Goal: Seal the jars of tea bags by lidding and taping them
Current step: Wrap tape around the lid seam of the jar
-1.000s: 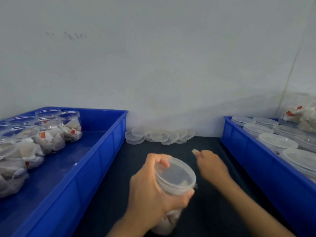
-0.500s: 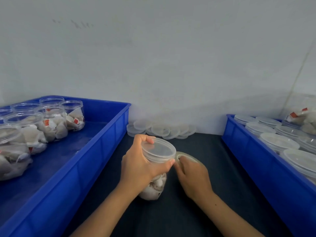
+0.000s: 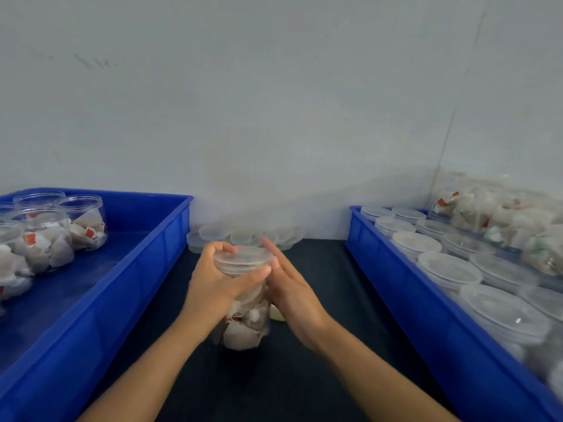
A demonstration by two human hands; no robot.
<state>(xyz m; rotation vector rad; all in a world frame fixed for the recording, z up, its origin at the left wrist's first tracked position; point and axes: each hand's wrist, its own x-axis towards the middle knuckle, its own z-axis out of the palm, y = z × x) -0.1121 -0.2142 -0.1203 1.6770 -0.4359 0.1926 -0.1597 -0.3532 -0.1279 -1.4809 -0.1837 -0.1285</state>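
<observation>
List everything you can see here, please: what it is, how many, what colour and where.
Jar: one, clear, holding tea bags, lidded, centre of the mat, between the hands.
Tape: a pale bit showing behind the jar; too hidden to tell more.
Mat: one, black, between the trays.
Left tray: one, blue, holding several open jars of tea bags.
Right tray: one, blue, holding many lidded jars.
Loose lids: a heap, clear, by the wall.
Bagged tea bags: a clear heap, far right.
Wall: grey-white, behind.
Left hand: grips the jar's neck.
Right hand: flat against the jar's side.
</observation>
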